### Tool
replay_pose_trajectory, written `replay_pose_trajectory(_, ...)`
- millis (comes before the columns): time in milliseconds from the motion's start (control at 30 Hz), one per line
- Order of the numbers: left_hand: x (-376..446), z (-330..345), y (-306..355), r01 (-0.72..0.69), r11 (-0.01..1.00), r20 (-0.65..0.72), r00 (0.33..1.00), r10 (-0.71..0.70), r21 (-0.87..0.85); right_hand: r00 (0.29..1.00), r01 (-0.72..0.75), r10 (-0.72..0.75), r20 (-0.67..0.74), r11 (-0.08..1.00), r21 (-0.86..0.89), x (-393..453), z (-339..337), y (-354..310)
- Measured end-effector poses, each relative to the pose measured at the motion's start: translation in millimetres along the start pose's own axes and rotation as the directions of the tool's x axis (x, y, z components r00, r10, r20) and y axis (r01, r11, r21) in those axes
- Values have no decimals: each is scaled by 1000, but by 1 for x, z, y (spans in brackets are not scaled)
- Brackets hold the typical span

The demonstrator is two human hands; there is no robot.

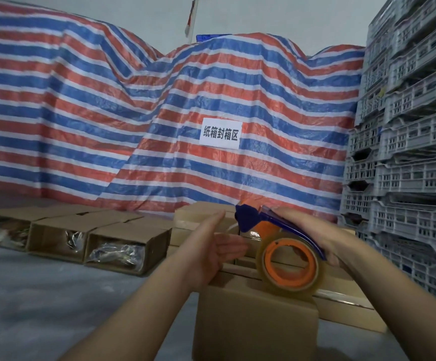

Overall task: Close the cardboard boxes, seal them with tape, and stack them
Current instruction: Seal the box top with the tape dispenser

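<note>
Dim, flat, bluish light with soft, faint shadows on the floor. Wide-angle bending curves the crates at the right edge. Hands and tape dispenser look slightly motion-blurred

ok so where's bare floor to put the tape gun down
Bare grey floor lies left of the near box, in front of the open boxes. Right of it is crowded: sealed boxes, then stacked crates.
</note>
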State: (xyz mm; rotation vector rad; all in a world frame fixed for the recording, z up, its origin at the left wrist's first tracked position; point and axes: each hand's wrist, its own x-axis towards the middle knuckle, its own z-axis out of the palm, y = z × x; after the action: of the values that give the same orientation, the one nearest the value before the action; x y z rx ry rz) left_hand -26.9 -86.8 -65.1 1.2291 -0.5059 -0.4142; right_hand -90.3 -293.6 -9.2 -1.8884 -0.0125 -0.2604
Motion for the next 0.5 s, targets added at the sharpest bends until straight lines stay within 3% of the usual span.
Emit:
replay_pose_trajectory(333,-4,-3,1,5,999,-54,999,-8,-50,1000,12,-11,5,992,-128,8,3,-4)
replay_pose_trajectory(500,-1,-7,-7,-8,1000,-166,986,3,-26,984,-103,127,124,977,-185,15,6,-20)
